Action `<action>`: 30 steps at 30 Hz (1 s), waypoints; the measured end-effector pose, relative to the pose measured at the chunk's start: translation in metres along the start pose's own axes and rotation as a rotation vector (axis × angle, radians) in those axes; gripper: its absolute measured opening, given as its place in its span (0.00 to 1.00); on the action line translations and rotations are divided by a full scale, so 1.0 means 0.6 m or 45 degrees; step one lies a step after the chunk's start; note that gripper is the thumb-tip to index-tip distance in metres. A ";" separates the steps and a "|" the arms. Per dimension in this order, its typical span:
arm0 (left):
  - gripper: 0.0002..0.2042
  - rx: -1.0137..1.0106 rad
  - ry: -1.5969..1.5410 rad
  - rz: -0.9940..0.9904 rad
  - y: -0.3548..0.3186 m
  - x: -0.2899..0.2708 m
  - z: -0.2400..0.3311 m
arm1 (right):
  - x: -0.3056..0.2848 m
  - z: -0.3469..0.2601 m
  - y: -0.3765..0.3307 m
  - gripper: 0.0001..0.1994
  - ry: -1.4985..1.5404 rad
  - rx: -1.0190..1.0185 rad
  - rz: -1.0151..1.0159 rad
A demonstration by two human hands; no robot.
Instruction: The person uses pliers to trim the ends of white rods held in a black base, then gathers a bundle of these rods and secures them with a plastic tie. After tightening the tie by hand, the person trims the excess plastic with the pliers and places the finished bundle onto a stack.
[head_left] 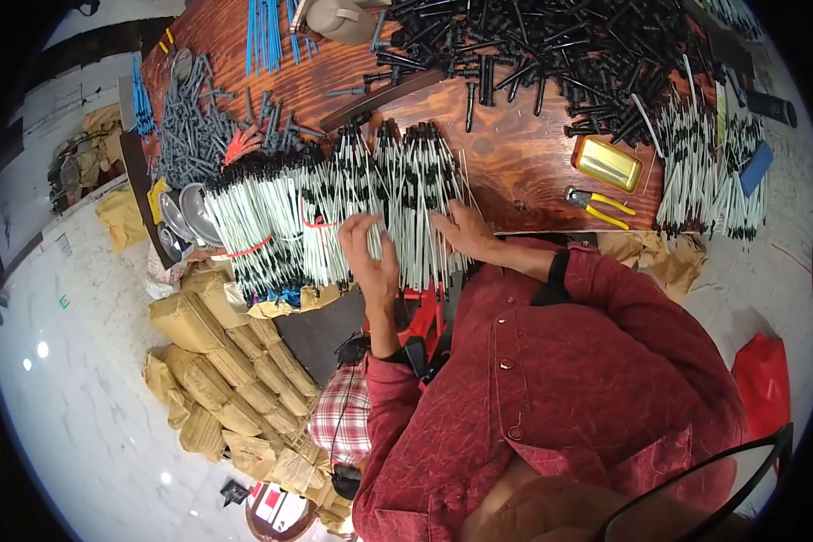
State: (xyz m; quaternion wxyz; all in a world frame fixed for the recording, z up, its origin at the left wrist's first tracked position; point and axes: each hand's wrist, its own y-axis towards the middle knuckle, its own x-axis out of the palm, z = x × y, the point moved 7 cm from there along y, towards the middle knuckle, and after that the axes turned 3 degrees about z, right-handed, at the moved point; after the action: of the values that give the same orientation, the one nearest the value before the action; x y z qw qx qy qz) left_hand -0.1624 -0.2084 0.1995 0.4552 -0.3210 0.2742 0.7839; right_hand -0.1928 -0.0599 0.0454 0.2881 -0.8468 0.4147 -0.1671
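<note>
In the head view, the left hand [371,257] is upright at the wrist, fingers loosely bent and apart from the thumb, gripping nothing visible. The right hand [468,230] angles inward, fingertips at the slim white rods [414,217]; whether they grip cannot be told. These straight, black-fitted rods lie bundled at the near edge of the wood-grained counter [506,176], below glossy black tubular pieces [551,50].
</note>
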 end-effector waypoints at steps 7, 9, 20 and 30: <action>0.18 -0.086 -0.122 -0.392 -0.015 0.106 -0.053 | -0.018 -0.013 0.014 0.23 -0.289 -0.139 -0.065; 0.19 -0.131 -0.104 -0.421 -0.022 0.112 -0.048 | -0.032 -0.026 0.018 0.26 -0.567 -0.205 -0.102; 0.22 -0.566 -0.091 -0.629 -0.008 0.018 -0.010 | -0.065 -0.130 0.000 0.22 -1.241 -0.468 -0.212; 0.19 -0.117 0.518 -0.176 -0.022 0.049 -0.088 | 0.006 -0.154 0.033 0.18 -1.271 -1.125 -0.049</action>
State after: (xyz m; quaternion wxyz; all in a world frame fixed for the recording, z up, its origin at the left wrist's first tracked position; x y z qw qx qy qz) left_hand -0.1482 -0.2249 0.1417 0.4278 -0.5112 0.3016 0.6817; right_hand -0.2507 -0.1049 0.1051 0.0683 -0.8682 0.2459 0.4255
